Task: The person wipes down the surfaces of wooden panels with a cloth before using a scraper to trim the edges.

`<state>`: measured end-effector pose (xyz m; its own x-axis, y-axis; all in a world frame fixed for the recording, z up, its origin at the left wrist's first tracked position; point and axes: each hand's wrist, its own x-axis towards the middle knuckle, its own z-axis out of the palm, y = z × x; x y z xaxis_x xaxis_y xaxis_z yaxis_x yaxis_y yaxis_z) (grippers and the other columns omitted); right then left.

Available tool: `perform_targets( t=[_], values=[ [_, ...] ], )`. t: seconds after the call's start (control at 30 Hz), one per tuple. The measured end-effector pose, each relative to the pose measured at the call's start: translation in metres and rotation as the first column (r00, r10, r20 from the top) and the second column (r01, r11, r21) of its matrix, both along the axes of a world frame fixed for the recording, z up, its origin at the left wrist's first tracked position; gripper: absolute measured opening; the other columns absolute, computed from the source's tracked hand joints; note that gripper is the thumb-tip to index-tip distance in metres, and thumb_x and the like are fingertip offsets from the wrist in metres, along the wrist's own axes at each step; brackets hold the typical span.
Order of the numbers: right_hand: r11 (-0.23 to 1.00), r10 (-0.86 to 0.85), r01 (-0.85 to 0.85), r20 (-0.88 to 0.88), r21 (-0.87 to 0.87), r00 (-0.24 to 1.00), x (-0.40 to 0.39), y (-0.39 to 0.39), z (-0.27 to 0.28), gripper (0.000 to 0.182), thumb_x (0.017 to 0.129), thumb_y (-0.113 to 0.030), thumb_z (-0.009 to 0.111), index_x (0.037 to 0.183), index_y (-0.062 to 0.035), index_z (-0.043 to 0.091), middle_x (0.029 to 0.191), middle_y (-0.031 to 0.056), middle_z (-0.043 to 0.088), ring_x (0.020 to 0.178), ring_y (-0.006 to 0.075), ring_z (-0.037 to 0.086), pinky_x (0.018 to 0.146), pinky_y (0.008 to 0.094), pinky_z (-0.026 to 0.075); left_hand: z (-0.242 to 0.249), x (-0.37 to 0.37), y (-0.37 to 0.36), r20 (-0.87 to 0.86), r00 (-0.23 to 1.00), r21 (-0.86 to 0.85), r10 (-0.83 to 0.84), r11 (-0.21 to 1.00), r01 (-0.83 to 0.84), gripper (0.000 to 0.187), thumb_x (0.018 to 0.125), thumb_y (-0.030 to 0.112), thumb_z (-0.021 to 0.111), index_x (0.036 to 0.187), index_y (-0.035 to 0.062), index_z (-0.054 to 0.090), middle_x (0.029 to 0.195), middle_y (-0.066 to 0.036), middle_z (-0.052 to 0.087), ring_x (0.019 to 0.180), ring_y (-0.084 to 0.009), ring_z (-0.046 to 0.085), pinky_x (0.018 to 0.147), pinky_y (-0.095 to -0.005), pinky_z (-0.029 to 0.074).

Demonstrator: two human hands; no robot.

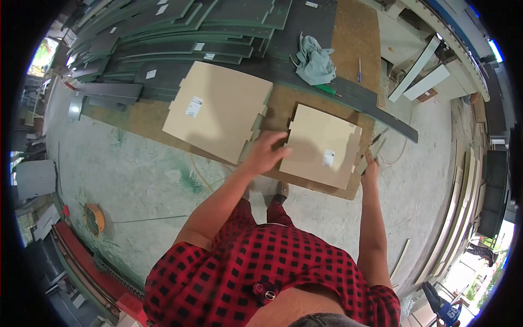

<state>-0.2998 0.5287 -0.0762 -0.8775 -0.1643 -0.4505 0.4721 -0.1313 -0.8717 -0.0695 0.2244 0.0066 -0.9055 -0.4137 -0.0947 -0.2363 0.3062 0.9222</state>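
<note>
A smaller flat cardboard box [318, 139] with a white label lies on the brown work board in front of me. My left hand [267, 153] is over its left edge, fingers stretched out and apart, holding nothing. At the right edge, my right hand [371, 168] has its fingers closed around a narrow side flap [375, 155] of that box. A thin dark pointed tool [378, 137] shows just beyond those fingers. To the left of my left hand lies a larger labelled cardboard box [218, 109], its right side flaps partly raised.
Stacked dark panels [180, 41] fill the back left. A crumpled grey-green cloth [315, 60], a green-handled tool [326, 89] and a blue pen [359, 71] lie behind the boxes. A long dark strip [389, 119] juts out past the right side. Another person [444, 306] is at lower right.
</note>
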Motion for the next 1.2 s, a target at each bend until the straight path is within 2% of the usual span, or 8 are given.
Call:
perform_targets(
  t=[0.07, 0.13, 0.3, 0.37, 0.47, 0.57, 0.9, 1.2],
  values=[
    [0.985, 0.124, -0.117, -0.047, 0.128, 0.991, 0.013, 0.0, 0.013, 0.037, 0.092, -0.018, 0.054, 0.126, -0.0042, 0.047, 0.113, 0.0098, 0.059, 0.095, 0.0185, 0.061, 0.068, 0.0307, 0.05, 0.038, 0.027, -0.034, -0.013, 0.963, 0.358, 0.268, 0.9, -0.246, 0.049, 0.08, 0.023, 0.069, 0.121, 0.0003, 0.053, 0.115, -0.019, 0.055, 0.107, -0.0322, 0.056, 0.091, -0.0374, 0.045],
    [0.988, 0.098, -0.094, -0.021, 0.124, 0.995, 0.049, -0.027, 0.058, 0.031, 0.091, -0.015, 0.056, 0.119, -0.0036, 0.052, 0.11, 0.0087, 0.061, 0.092, 0.0194, 0.062, 0.067, 0.0313, 0.049, 0.023, 0.062, -0.097, -0.136, 0.923, -0.159, 0.359, 0.912, -0.378, 0.047, 0.082, 0.022, 0.068, 0.121, 0.0006, 0.053, 0.112, -0.016, 0.057, 0.106, -0.0287, 0.057, 0.088, -0.0366, 0.046],
    [0.981, 0.187, -0.19, 0.05, 0.048, 0.981, 0.137, -0.086, 0.078, 0.028, 0.09, -0.011, 0.057, 0.116, -0.0012, 0.055, 0.109, 0.0106, 0.063, 0.088, 0.0221, 0.064, 0.068, 0.0319, 0.051, 0.021, 0.128, -0.216, -0.196, 0.812, -0.292, 0.55, 0.758, -0.584, 0.046, 0.083, 0.026, 0.067, 0.12, 0.0008, 0.054, 0.115, -0.016, 0.058, 0.105, -0.0271, 0.056, 0.085, -0.0377, 0.046],
    [0.965, 0.262, -0.26, 0.078, -0.035, 0.962, 0.172, -0.117, 0.076, 0.04, 0.093, -0.017, 0.054, 0.132, -0.0091, 0.047, 0.113, 0.0121, 0.06, 0.091, 0.0232, 0.064, 0.067, 0.032, 0.052, 0.008, 0.145, -0.25, -0.124, 0.857, -0.717, 0.499, 0.552, -0.426, 0.046, 0.084, 0.028, 0.066, 0.118, 0.0001, 0.055, 0.112, -0.016, 0.061, 0.101, -0.0249, 0.059, 0.083, -0.0359, 0.046],
    [0.966, 0.246, -0.232, 0.121, -0.116, 0.962, 0.221, -0.176, 0.083, 0.025, 0.089, -0.011, 0.059, 0.112, -0.0019, 0.059, 0.104, 0.0089, 0.065, 0.087, 0.0181, 0.064, 0.067, 0.0294, 0.051, -0.026, 0.158, -0.287, 0.173, 0.89, -0.088, 0.421, 0.907, -0.412, 0.046, 0.084, 0.029, 0.064, 0.118, -0.0016, 0.055, 0.108, -0.016, 0.064, 0.098, -0.0241, 0.061, 0.081, -0.0341, 0.047],
    [0.962, 0.263, -0.254, 0.094, -0.102, 0.96, 0.252, -0.217, 0.08, 0.03, 0.089, -0.012, 0.059, 0.118, -0.0047, 0.057, 0.102, 0.0069, 0.065, 0.087, 0.0162, 0.063, 0.069, 0.0278, 0.05, -0.006, 0.156, -0.276, 0.187, 0.918, 0.01, 0.35, 0.934, -0.358, 0.045, 0.084, 0.028, 0.063, 0.117, -0.0022, 0.056, 0.105, -0.017, 0.066, 0.094, -0.0254, 0.063, 0.08, -0.0332, 0.047],
    [0.968, 0.25, -0.25, 0.046, 0.002, 0.967, 0.285, -0.261, 0.087, 0.023, 0.087, -0.012, 0.061, 0.109, -0.0031, 0.061, 0.096, 0.0018, 0.064, 0.085, 0.01, 0.056, 0.075, 0.0259, 0.044, -0.023, 0.156, -0.298, 0.34, 0.911, -0.026, 0.233, 0.971, -0.238, 0.036, 0.085, 0.03, 0.063, 0.101, -0.0019, 0.065, 0.085, -0.005, 0.065, 0.075, -0.0104, 0.054, 0.066, -0.0295, 0.044],
    [0.971, 0.238, -0.236, 0.117, -0.029, 0.964, 0.288, -0.263, 0.085, 0.029, 0.088, -0.014, 0.06, 0.113, 0.0003, 0.059, 0.102, 0.0053, 0.063, 0.092, 0.0126, 0.057, 0.08, 0.0269, 0.044, -0.004, 0.157, -0.287, 0.333, 0.916, -0.146, 0.223, 0.972, -0.184, 0.043, 0.077, 0.039, 0.066, 0.081, -0.0043, 0.063, 0.073, -0.018, 0.063, 0.067, -0.0273, 0.061, 0.062, -0.0386, 0.044]
  ],
)
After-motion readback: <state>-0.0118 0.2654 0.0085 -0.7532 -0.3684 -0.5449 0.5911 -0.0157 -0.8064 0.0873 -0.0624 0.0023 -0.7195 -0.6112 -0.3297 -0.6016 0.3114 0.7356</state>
